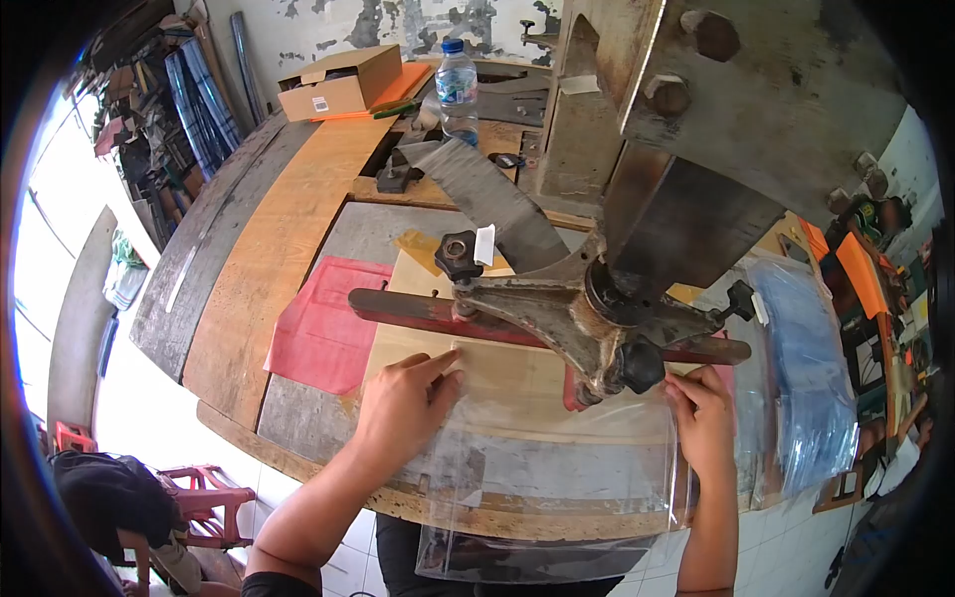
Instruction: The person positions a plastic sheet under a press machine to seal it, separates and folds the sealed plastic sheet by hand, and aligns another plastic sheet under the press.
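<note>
A clear plastic sheet [567, 478] lies across the front of the work table, and its near end hangs over the edge toward my lap. My left hand [408, 398] rests at its far left corner, index finger stretched forward on the plastic, thumb apart. On the other side, my right hand [704, 413] pinches the sheet's far right corner between thumb and fingers. Beneath the plastic is a pale yellowish board [418, 338]. Just beyond my hands, a metal press head [587, 308] with black knobs holds a long red-edged bar [398, 306] low above the board.
Red sheeting [333, 323] lies left of the board. A stack of clear bluish plastic sheets [806, 368] is at the right. Farther back stand a water bottle [458, 90] and a cardboard box [343, 85]. A red stool [209, 502] and part of another person [114, 497] are at lower left.
</note>
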A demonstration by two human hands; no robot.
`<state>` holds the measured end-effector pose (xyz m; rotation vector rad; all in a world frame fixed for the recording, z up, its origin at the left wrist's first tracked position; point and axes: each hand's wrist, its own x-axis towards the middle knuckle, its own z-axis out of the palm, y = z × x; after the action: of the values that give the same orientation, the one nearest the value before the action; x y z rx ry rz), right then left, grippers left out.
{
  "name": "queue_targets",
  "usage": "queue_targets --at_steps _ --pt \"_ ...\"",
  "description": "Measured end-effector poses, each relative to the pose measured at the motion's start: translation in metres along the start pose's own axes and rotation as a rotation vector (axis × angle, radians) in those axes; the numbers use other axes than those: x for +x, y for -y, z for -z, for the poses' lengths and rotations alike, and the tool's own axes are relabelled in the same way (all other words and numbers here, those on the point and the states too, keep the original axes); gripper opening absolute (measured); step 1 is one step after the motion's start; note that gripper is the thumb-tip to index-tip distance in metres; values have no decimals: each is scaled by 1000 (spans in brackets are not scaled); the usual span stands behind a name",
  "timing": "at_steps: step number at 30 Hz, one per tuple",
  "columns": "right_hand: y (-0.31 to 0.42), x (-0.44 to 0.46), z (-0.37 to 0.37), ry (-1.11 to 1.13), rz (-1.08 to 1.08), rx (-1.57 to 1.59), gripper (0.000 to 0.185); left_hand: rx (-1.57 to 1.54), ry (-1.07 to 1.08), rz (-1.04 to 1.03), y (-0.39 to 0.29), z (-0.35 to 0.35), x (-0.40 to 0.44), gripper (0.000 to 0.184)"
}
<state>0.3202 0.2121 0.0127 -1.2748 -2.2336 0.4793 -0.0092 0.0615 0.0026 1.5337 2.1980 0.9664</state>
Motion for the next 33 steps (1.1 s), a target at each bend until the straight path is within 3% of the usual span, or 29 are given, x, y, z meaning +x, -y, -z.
queue_targets --at_steps 33 --pt "-11 -1 0 -11 -17 50 23 52 -22 35 -12 -1 3 35"
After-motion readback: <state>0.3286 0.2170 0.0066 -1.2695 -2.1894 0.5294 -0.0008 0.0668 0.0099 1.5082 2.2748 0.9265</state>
